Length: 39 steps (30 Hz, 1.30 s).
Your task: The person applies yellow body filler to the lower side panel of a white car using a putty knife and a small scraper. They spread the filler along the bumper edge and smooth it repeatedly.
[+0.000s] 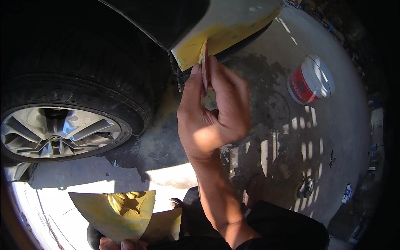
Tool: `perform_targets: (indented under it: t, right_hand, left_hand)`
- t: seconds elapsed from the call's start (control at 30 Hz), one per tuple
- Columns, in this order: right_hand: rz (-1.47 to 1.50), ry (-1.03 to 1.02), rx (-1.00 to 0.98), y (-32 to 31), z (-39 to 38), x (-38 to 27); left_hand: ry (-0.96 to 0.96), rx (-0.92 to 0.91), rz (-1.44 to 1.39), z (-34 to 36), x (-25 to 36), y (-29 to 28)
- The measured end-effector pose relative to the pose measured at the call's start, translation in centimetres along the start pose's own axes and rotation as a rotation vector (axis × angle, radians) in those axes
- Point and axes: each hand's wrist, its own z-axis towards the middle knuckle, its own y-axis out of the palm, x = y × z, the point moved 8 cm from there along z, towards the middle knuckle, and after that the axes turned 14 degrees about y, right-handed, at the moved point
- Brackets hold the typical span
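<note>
My right hand [213, 110] pinches a thin reddish-brown spreader [204, 51], its edge at the yellow filler patch [228, 32] on the lower corner of a pale car body panel [216, 10]. Part of the spreader is hidden by my fingers. At the lower left, my left hand [122, 244], only its fingertips showing, grips a stained board [89, 210] with a lump of yellow putty [124, 201] on it. A second stained piece [166, 227] lies behind the board.
A car tire [75, 66] with an alloy wheel [55, 138] fills the left side. A white bucket with a red band [310, 79] stands on the concrete floor [341, 125] at right. A small dark object [307, 188] lies lower right. My dark-clothed legs [287, 225] show below.
</note>
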Motion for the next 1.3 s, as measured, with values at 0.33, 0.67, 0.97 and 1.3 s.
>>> perform_targets:
  t: [0.33,0.67,0.97,1.3]
  right_hand:
    - [-0.005,-0.066,-0.037,1.6,-1.3,-0.8]
    - [0.045,-0.03,-0.261,-1.0,-2.8,0.3]
    - [0.353,0.802,-0.502,-5.1,-2.4,5.5]
    - [0.097,0.043,-0.945,-5.4,-0.6,-3.7]
  left_hand:
    - [-0.013,-0.108,-0.06,0.1,-0.6,-0.5]
    - [-0.247,-0.074,0.109,0.6,0.3,0.8]
    - [-0.14,-0.089,0.15,0.4,-1.1,1.3]
    - [-0.215,-0.224,0.097,1.6,-1.7,2.8]
